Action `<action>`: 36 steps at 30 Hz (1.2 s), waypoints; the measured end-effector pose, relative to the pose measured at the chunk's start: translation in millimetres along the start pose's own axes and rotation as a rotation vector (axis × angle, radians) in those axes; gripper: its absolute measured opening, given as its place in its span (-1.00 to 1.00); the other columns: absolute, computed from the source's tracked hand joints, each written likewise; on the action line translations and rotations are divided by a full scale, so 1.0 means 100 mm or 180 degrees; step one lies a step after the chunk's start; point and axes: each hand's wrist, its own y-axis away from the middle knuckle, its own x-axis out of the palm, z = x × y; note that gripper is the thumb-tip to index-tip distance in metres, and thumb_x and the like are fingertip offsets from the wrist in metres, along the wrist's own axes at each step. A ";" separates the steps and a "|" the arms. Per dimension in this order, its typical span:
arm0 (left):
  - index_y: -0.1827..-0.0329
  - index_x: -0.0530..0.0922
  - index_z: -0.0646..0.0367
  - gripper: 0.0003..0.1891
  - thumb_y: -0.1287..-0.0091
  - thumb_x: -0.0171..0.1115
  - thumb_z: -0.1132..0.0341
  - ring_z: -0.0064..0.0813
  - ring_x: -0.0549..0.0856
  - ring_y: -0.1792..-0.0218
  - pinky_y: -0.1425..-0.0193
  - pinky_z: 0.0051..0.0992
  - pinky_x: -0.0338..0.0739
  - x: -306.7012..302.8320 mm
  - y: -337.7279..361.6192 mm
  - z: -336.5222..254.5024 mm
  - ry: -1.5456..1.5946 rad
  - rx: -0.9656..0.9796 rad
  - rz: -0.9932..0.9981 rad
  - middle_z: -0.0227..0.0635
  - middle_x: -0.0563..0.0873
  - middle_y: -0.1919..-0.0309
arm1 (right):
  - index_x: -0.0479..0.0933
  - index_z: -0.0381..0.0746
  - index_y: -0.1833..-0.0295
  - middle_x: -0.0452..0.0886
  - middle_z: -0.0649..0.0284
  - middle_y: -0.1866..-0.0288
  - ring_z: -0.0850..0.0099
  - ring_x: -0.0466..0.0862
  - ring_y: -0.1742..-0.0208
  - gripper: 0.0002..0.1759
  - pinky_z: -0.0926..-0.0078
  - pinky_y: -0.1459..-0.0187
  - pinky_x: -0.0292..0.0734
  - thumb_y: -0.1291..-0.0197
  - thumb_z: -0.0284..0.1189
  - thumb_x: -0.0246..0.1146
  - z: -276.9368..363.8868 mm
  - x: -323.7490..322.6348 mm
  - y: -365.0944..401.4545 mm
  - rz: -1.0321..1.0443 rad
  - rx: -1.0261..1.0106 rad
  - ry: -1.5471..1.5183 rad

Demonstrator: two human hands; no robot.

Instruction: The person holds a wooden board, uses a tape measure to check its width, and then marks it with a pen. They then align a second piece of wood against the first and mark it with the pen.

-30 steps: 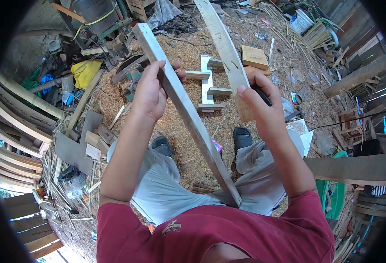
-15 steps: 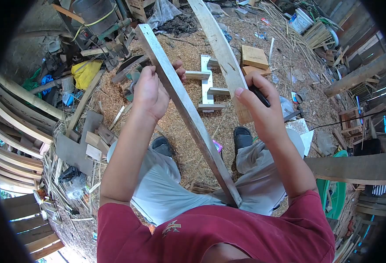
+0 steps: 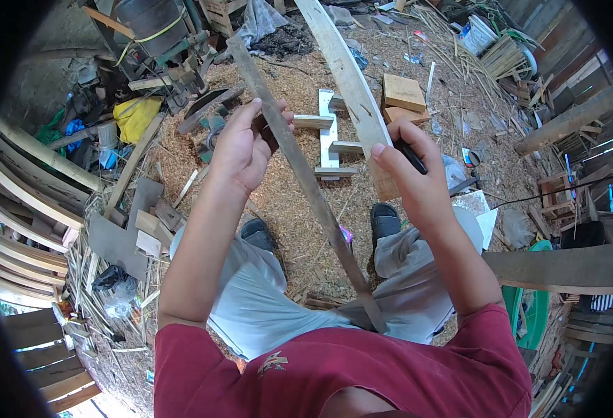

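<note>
Head view: right hand (image 3: 418,184) half-hides dark tool (image 3: 411,155); left hand (image 3: 240,150) grips slat (image 3: 313,191).

The long, grey, weathered wooden slat (image 3: 306,181) has turned in the grip of the left hand (image 3: 240,150). Its narrow dark edge now faces up where its broad pale face showed before.

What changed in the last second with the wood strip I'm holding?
The left hand has rolled the long wood strip about its length: its broad pale face showed before, and now its narrow dark edge faces the camera. The right hand, gripping a dark marker by the curved plank, has stayed put.
</note>
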 end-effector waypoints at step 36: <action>-0.24 0.41 0.30 -0.42 -0.68 -0.24 -0.11 -0.21 0.73 -0.01 -0.26 -0.21 0.62 0.21 0.20 -0.03 0.0135 0.0442 0.0349 -0.05 0.69 -0.02 | 0.41 -0.24 0.19 0.49 0.10 0.35 0.03 0.57 0.31 -0.68 0.10 0.24 0.41 -0.14 -0.33 0.40 -0.19 0.44 0.35 0.0736 -0.1281 0.1937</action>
